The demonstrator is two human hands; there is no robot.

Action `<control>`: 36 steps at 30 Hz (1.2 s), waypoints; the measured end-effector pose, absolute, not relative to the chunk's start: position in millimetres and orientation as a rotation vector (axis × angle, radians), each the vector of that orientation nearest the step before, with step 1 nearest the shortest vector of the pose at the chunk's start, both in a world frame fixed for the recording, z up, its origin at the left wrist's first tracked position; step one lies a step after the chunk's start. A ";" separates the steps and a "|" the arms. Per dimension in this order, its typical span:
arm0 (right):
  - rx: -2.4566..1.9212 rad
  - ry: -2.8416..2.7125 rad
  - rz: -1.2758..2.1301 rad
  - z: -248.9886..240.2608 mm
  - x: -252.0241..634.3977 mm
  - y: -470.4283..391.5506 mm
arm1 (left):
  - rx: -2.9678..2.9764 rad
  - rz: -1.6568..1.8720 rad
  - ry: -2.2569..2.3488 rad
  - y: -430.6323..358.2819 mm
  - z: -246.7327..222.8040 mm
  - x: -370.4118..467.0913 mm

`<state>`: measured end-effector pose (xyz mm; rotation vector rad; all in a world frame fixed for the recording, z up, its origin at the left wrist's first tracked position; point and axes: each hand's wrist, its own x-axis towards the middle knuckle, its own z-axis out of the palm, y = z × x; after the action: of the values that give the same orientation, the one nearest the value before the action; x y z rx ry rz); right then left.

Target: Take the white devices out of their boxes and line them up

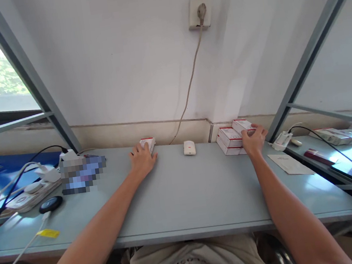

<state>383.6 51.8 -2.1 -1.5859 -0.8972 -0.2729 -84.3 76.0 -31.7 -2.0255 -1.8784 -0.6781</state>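
My left hand (142, 158) rests over a small white box with red edging (148, 142) near the back of the grey table, its fingers spread and touching the box. At the right, my right hand (254, 139) has its fingers curved round a box at the right end of a group of stacked white and red boxes (229, 138); the held box is mostly hidden. Between the hands, a small white rectangular device (189, 148) lies flat on the table.
On the left are a power strip (25, 199), a round black puck (51, 204), cables and a blurred phone-like item (84, 174). To the right lie a paper sheet (290, 164) and a white plug (282, 140). Metal frame posts stand at both sides.
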 end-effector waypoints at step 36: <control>-1.494 -2.241 0.065 -23.8 249.3 39.1 | -2.721 -0.806 -1.443 56.3 -7.5 -64.2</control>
<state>249.3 39.1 -23.8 -1.4940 -2.2410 0.0646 -64.2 56.3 -7.5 -2.7214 -1.4431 -0.8057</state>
